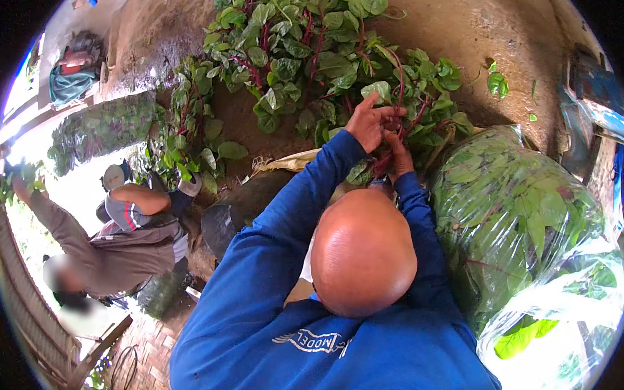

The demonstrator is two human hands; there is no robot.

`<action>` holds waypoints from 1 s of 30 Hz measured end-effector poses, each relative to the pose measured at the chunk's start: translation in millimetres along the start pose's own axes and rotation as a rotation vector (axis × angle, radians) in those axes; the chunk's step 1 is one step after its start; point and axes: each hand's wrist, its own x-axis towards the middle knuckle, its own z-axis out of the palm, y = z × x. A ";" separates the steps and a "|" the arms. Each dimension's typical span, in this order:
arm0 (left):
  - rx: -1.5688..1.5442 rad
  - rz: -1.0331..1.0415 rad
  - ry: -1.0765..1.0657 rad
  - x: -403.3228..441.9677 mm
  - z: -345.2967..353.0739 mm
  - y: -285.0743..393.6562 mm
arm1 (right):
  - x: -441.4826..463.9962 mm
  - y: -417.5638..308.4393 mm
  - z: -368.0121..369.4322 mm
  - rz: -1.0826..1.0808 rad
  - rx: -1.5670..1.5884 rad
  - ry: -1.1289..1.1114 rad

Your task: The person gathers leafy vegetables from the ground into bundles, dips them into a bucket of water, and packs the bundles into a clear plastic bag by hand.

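My left hand (pixel 373 122) reaches into leafy vines with purple-red stems (pixel 398 75); one finger points outward while the others close around a stem. Just below it, close to touching, my right hand (pixel 398 156) grips a bunch of the reddish stems, with the fingers partly hidden by leaves. Both blue sleeves stretch forward on either side of my bare bent knee (pixel 363 254). More cut vines (pixel 300 47) lie heaped on the ground beyond my hands. To the right bulges a large clear plastic bag (pixel 512 208) packed with green leaves.
At left, a co-worker in a brown jacket (pixel 132 260) sits with an arm stretched toward leaves. A second leaf-filled plastic bag (pixel 103 130) stands near that person. Loose leaves (pixel 498 85) lie on the brown ground. Blue and grey objects (pixel 594 99) are at the far right.
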 end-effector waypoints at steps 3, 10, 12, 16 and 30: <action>0.155 -0.039 0.072 0.4 -16.1 4.5 | 6.9 7.3 -10.9 -0.016 0.087 -0.013; 1.835 0.515 0.873 -43.4 -61.7 70.4 | -2.5 -7.2 -6.0 -0.123 -0.256 0.179; 2.055 0.221 1.046 -51.3 -73.7 74.4 | -9.9 -8.7 -5.9 -0.117 -0.187 0.150; 2.190 0.235 0.699 -57.5 -91.7 90.1 | -18.7 -15.9 -5.2 -0.039 -0.116 0.153; 0.788 0.593 0.581 -64.5 14.8 82.2 | -23.4 -20.8 12.6 0.051 0.043 0.085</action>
